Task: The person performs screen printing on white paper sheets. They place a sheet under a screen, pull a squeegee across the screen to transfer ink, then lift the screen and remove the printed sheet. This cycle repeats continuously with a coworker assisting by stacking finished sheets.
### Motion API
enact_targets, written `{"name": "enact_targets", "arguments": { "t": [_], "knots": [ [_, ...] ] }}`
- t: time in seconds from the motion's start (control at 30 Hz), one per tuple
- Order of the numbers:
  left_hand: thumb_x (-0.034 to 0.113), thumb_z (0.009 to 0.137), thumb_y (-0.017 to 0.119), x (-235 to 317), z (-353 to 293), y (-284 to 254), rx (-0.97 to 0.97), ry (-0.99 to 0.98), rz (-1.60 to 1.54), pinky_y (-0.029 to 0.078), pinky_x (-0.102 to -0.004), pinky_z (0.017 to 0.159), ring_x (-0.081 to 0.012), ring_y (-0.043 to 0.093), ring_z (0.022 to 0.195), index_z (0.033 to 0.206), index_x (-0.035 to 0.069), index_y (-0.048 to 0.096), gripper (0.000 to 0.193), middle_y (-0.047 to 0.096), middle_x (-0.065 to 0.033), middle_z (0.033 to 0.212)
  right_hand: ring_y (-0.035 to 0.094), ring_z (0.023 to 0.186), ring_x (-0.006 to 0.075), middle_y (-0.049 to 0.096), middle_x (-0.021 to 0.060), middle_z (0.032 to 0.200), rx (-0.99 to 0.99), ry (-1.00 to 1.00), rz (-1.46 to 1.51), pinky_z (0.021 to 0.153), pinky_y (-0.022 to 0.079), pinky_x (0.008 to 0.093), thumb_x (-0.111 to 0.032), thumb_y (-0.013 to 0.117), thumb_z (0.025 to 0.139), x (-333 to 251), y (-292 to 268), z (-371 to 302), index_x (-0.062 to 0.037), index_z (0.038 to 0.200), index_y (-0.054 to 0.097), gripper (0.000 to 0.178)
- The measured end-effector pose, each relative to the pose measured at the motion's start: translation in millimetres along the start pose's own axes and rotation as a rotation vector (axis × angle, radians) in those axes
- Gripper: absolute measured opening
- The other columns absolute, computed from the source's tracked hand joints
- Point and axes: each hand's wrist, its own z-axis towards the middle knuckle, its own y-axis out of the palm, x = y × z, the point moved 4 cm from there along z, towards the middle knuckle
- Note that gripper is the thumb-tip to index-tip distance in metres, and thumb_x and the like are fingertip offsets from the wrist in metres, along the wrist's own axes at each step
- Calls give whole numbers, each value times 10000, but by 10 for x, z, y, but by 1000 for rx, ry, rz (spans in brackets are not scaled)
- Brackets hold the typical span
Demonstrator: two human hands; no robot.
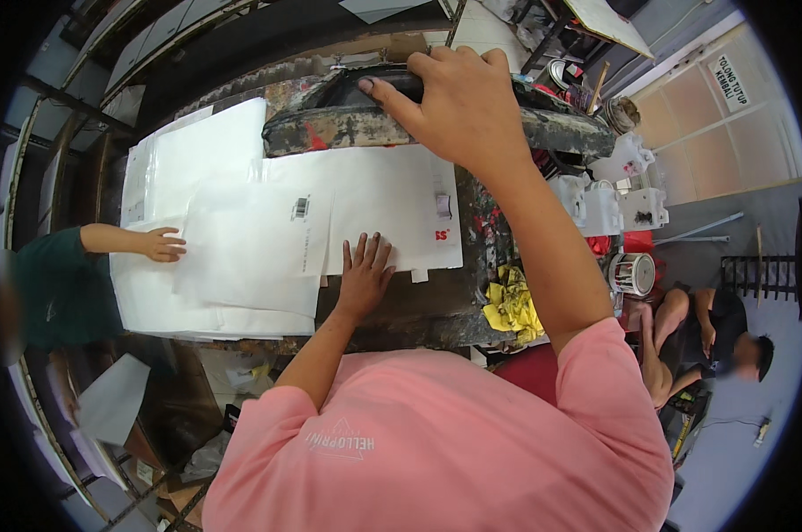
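My left hand (365, 273) lies flat with fingers spread at the near edge of a white printed sheet (388, 191) on the worktable; I cannot tell whether it is paper or a flat bag. Dark stains mark its fingertips. My right hand (463, 106) reaches far forward over a dark, ink-crusted frame (357, 133), which looks like a screen-printing frame. Its fingers curl over the frame and its thumb stretches left. The frame stands across the far side of the sheet. Overlapping white sheets (241, 230) spread to the left, one bearing a barcode.
A co-worker's hand (163, 245) rests on the left sheets. Crumpled yellow material (513, 306) lies at the table's right edge, near white plastic containers (642, 208) and a paint can (631, 273). Another person (729, 328) sits at the right. Metal racks (42, 97) stand at the left.
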Motion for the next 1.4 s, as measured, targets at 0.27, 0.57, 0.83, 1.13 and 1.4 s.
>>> {"name": "enact_targets", "arguments": {
  "t": [0.27,0.57,0.83,1.13,1.4],
  "knots": [
    [429,1065,591,193,200,-29,72,-15,-107,99,-694,1284,-425,265,1609,1597,48,460,667,347,-248,1701,693,888,295,759,116,896,-6,22,74,885,405,475,-690,640,931,95,9,64,-51,918,807,661],
    [101,948,744,-1025,210,-528,461,-513,-52,486,-517,1056,-457,595,1205,1327,-64,614,434,640,-258,1297,676,854,280,709,110,838,-57,59,60,838,380,444,-641,662,949,-8,-56,32,-46,918,790,610],
    [185,917,777,-1974,129,-811,105,-1024,114,568,-498,949,-409,630,1190,1173,-31,624,369,601,-242,1293,660,842,275,701,100,813,-37,38,36,836,380,439,-604,685,945,-83,-80,-32,-46,875,769,569],
    [225,922,682,-2190,234,-683,-10,-972,164,556,-541,924,-359,739,1056,1146,80,732,271,760,-154,1119,659,856,291,712,104,848,-75,68,68,860,396,456,-601,682,949,-82,-60,-31,-31,914,787,580],
    [257,889,719,-2167,72,-833,124,-907,381,519,-523,937,-369,584,1209,1129,67,774,311,610,-137,1274,660,876,276,713,99,837,-22,44,52,868,407,455,-650,643,954,3,7,-92,-41,910,806,632]
  ]
}}
